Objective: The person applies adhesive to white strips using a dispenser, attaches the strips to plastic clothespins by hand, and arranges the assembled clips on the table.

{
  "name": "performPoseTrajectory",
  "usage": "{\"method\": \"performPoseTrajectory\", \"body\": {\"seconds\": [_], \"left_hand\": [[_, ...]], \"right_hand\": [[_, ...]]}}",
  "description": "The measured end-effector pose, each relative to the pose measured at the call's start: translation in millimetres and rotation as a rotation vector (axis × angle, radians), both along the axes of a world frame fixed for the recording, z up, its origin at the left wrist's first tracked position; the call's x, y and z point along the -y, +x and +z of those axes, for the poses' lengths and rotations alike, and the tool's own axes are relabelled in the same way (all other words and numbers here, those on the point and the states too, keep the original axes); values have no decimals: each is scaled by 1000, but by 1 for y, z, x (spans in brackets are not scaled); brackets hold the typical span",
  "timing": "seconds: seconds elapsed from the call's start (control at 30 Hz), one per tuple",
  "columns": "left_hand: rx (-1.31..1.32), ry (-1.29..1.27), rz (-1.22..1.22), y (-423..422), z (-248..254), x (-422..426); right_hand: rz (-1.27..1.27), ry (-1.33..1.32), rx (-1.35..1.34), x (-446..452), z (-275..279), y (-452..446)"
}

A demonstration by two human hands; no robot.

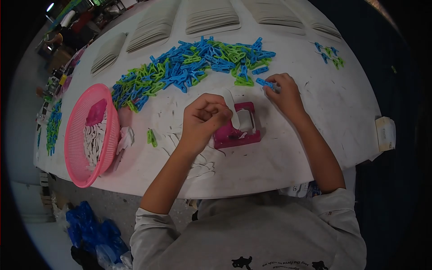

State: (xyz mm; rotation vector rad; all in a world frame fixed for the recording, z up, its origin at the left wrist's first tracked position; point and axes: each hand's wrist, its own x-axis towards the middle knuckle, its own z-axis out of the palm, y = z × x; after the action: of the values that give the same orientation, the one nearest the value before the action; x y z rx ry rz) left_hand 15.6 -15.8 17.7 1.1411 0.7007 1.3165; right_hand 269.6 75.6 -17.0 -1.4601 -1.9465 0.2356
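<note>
My left hand [204, 118] is closed, with thumb and fingers pinched at the edge of a thin white sheet [235, 120] with a rounded outline; the hand hides part of the sheet. Just beside and below it, a magenta frame-like tool [237, 140] with a square opening rests on the table. My right hand [285, 95] pinches a blue clothespin [264, 83] between thumb and fingers, to the right of a large heap of blue and green clothespins [184, 65]. A single green clothespin [151, 138] lies left of my left hand.
A pink plastic basket [72, 135] with white scraps and a magenta piece inside stands tilted at the left. Stacks of pale sheets [211, 18] line the far side of the table [324, 121]. Several clipped clothespins [330, 55] lie at the upper right. Blue plastic bags [92, 229] are on the floor.
</note>
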Motion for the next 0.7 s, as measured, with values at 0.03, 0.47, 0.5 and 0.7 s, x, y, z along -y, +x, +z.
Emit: {"method": "performPoseTrajectory", "body": {"seconds": [0.03,0.47,0.5,0.7], "left_hand": [[1,1,1,-1,0,0],[-90,129,57,-7,-1,-4],[-124,135,70,-8,-1,-4],[-222,82,123,-9,5,-3]], "right_hand": [[11,-68,-2,2,4,1],[60,-36,-227,27,42,-5],[68,-38,-225,32,48,-6],[573,-181,-457,52,54,-13]]}}
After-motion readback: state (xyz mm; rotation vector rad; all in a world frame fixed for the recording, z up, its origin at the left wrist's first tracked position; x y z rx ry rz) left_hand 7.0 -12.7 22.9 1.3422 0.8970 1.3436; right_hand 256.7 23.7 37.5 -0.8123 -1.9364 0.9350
